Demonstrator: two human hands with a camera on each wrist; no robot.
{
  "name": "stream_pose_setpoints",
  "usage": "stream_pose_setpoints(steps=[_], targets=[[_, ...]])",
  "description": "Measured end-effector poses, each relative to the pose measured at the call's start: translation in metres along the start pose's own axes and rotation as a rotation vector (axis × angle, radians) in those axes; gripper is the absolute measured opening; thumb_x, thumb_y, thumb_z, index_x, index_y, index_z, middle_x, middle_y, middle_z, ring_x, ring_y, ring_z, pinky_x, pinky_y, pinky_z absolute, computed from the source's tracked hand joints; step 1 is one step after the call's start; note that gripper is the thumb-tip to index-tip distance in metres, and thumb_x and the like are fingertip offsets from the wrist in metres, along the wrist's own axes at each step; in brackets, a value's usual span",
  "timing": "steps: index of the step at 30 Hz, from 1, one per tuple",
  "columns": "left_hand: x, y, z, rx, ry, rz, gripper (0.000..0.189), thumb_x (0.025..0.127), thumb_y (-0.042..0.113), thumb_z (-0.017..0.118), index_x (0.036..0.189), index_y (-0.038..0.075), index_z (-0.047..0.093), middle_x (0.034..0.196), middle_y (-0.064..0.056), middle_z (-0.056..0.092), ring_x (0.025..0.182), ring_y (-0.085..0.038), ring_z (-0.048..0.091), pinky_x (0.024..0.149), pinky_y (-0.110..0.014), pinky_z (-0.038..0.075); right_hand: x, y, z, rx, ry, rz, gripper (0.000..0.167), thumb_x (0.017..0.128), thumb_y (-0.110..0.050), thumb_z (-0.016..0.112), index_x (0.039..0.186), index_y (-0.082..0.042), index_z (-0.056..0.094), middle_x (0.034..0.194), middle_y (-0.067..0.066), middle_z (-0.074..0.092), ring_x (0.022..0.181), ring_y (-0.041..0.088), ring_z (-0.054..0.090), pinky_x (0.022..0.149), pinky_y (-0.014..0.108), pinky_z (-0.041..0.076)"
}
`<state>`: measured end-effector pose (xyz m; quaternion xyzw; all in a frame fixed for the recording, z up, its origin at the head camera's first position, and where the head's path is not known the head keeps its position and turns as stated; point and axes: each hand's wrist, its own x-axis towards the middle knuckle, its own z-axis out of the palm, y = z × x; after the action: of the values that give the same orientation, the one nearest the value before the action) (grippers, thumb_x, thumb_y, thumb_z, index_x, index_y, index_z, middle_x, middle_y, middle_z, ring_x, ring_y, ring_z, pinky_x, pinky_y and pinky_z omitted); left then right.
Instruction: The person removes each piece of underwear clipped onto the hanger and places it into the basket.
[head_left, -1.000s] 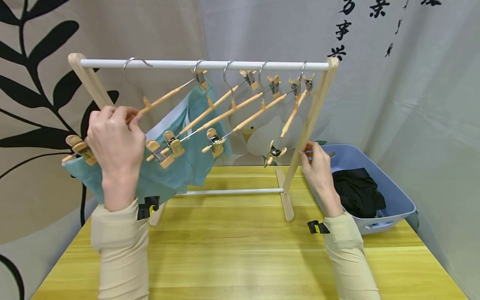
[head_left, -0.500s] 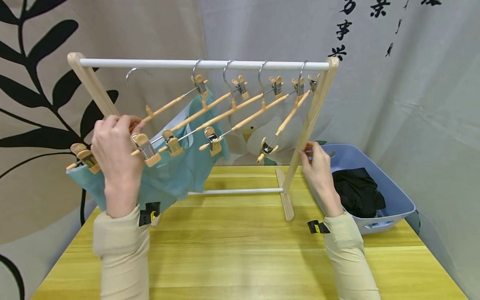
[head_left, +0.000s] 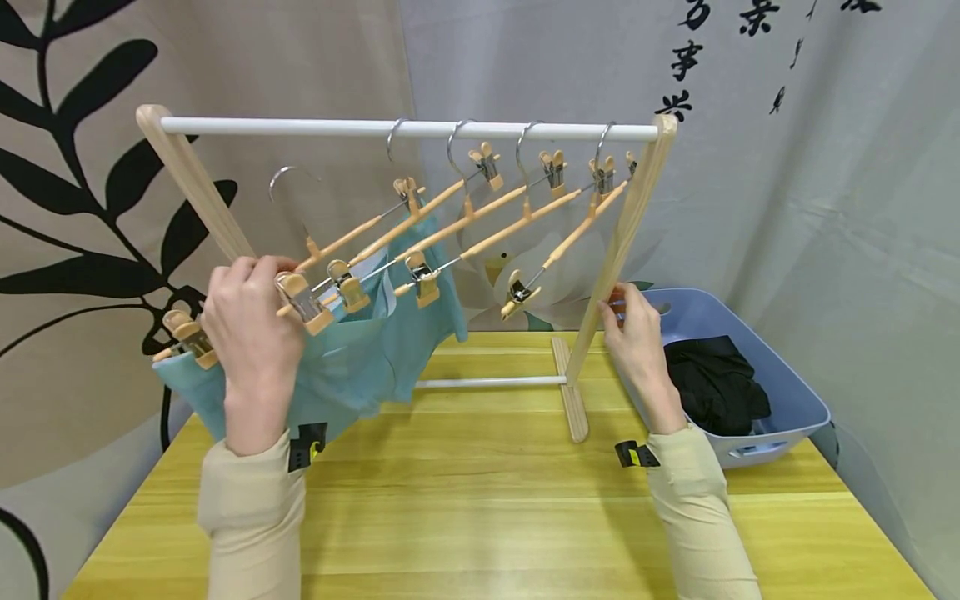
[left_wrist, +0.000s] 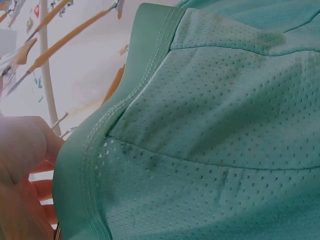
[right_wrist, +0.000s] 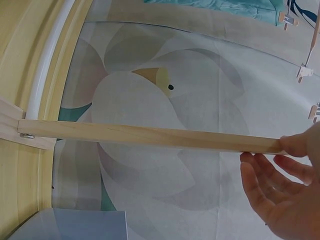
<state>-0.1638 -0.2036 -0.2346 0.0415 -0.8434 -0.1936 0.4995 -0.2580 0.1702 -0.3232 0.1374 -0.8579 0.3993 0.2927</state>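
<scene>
My left hand [head_left: 255, 342] grips the wooden bar of a clip hanger [head_left: 348, 237] at the left of the head view. Its metal hook [head_left: 283, 172] is off the rack's white rail [head_left: 330, 127] and hangs below it. Clipped to this hanger is a teal mesh garment [head_left: 375, 358]; in the left wrist view its stitched band [left_wrist: 142, 70] runs beside my fingers. At the right, my right hand [head_left: 637, 350] pinches the wooden upright [head_left: 622, 212] of the rack between thumb and fingers, also seen in the right wrist view.
Several bare clip hangers [head_left: 517, 223] hang from the rail close in front of the garment. A blue basket [head_left: 693, 294] with black cloth [head_left: 716, 383] in it stands at the right on the wooden table [head_left: 487, 508]. A printed curtain [head_left: 750, 183] hangs behind.
The held hanger's hook has come off the rail and dropped below it. My left hand has moved down and to the right with the hanger and garment. The right hand stays put.
</scene>
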Motion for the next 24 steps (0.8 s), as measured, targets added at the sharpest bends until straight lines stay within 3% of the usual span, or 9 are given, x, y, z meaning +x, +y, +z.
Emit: stream_pose_setpoints(steps=[4, 12, 19, 24], targets=[[-0.006, -0.001, 0.003, 0.002, 0.015, -0.012, 0.033, 0.071, -0.018, 0.045, 0.09, -0.006, 0.069, 0.088, -0.026, 0.066, 0.077, -0.045, 0.052, 0.06, -0.057, 0.042, 0.0, 0.0, 0.0, 0.0, 0.002, -0.004, 0.029, 0.095, -0.01, 0.055, 0.12, 0.005, 0.053, 0.105, 0.025, 0.061, 0.09, 0.037, 0.065, 0.072, 0.048, 0.056], [-0.016, -0.002, 0.009, 0.025, 0.015, -0.024, 0.009, 0.071, -0.01, 0.06, 0.077, -0.006, 0.063, 0.076, -0.024, 0.061, 0.072, -0.044, 0.051, 0.059, -0.055, 0.043, 0.0, 0.001, 0.001, 0.0, 0.008, -0.007, 0.029, 0.095, -0.01, 0.055, 0.12, 0.005, 0.053, 0.105, 0.025, 0.061, 0.09, 0.037, 0.065, 0.071, 0.048, 0.056], [-0.024, -0.001, 0.011, 0.012, 0.001, -0.041, 0.014, 0.062, -0.014, 0.043, 0.059, -0.003, 0.05, 0.067, -0.021, 0.054, 0.067, -0.044, 0.05, 0.053, -0.053, 0.04, 0.0, 0.001, 0.001, 0.003, 0.01, -0.004, 0.029, 0.095, -0.009, 0.055, 0.12, 0.005, 0.053, 0.105, 0.025, 0.062, 0.09, 0.038, 0.065, 0.072, 0.048, 0.056], [-0.026, 0.002, 0.012, -0.008, -0.006, -0.049, 0.013, 0.068, -0.013, 0.046, 0.06, -0.005, 0.054, 0.069, -0.023, 0.058, 0.068, -0.045, 0.052, 0.053, -0.054, 0.04, 0.0, 0.001, 0.001, 0.007, 0.007, 0.002, 0.029, 0.095, -0.009, 0.056, 0.12, 0.005, 0.053, 0.106, 0.024, 0.062, 0.091, 0.037, 0.065, 0.072, 0.048, 0.056]])
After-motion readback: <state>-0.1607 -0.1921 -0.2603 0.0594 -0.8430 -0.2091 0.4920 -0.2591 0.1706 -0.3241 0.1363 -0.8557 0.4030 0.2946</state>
